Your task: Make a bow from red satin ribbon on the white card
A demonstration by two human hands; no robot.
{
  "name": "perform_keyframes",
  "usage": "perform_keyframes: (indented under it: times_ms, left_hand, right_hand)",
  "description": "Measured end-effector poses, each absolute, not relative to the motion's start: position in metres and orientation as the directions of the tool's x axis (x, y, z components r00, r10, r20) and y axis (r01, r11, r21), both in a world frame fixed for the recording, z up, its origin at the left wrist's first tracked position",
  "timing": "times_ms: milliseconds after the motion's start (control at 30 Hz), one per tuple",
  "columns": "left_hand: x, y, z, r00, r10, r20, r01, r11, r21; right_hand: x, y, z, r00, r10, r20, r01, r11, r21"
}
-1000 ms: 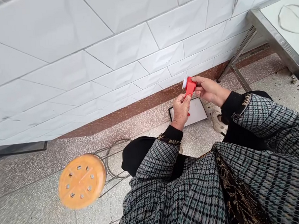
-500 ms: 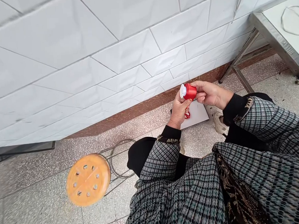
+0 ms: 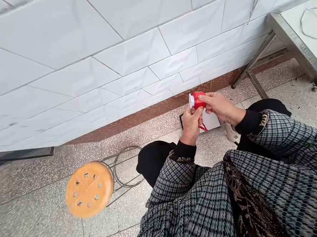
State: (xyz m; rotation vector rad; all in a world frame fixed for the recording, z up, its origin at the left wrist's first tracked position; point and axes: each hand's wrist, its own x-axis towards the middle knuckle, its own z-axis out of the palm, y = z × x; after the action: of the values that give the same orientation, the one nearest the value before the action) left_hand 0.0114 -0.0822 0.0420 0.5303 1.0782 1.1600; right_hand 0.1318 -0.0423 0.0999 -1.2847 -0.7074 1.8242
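Both hands are together in front of the wall, on a small red cylinder [image 3: 199,100] with a white round end facing left. My left hand [image 3: 191,125] grips it from below, the thumb pressed against its underside. At the other end, my right hand [image 3: 220,105] pinches it, with the thumb and fingers laid along its red side. A thin red strap [image 3: 203,127] dangles beside my left fingers. What exactly the red thing is I cannot make out. Below the hands, a white flat panel [image 3: 211,119] with a dark edge lies on the floor, partly hidden.
An orange round stool [image 3: 89,189] with metal legs lies tipped over at the left. White wall tiles [image 3: 134,80] rise close ahead. A metal-framed table [image 3: 294,38] stands at the right, with a thin cord loop [image 3: 302,27] on its top. My knees are bent near the hands.
The red cylinder has turned and its white end now faces more to the left. My right thumb has moved onto its upper side. The strap hangs more in the open.
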Motion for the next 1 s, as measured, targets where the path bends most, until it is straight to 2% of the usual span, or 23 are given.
perform_keyframes:
  times_ms: [100, 300, 400, 500, 700, 933, 1000]
  left_hand:
    - [0.017, -0.085, 0.036, -0.055, 0.926, -0.374, -0.459, 0.309, 0.833]
    - [0.011, -0.086, 0.028, -0.024, 0.971, -0.238, -0.312, 0.219, 0.924]
    - [0.006, -0.086, 0.025, -0.097, 0.983, -0.156, -0.23, 0.13, 0.964]
    - [0.003, -0.085, 0.02, -0.095, 0.989, -0.113, -0.165, 0.096, 0.981]
    - [0.001, -0.08, 0.009, -0.065, 0.991, -0.121, -0.101, 0.114, 0.988]
    - [-0.011, -0.071, 0.012, -0.026, 0.975, -0.221, -0.248, 0.208, 0.946]
    - [-0.015, -0.067, 0.014, 0.013, 0.978, -0.21, -0.262, 0.206, 0.943]
  right_hand:
    - [0.135, -0.034, 0.098, -0.121, 0.854, -0.506, -0.351, -0.513, -0.783]
    - [0.143, -0.026, 0.094, -0.174, 0.806, -0.567, -0.41, -0.582, -0.702]
    - [0.144, -0.025, 0.09, -0.178, 0.811, -0.558, -0.412, -0.576, -0.706]
    - [0.143, -0.026, 0.088, -0.176, 0.816, -0.551, -0.391, -0.572, -0.722]
    - [0.142, -0.027, 0.091, -0.206, 0.766, -0.608, -0.407, -0.633, -0.659]
    - [0.149, -0.024, 0.096, -0.334, 0.67, -0.663, -0.363, -0.741, -0.566]
    - [0.151, -0.024, 0.097, -0.376, 0.634, -0.676, -0.338, -0.773, -0.537]
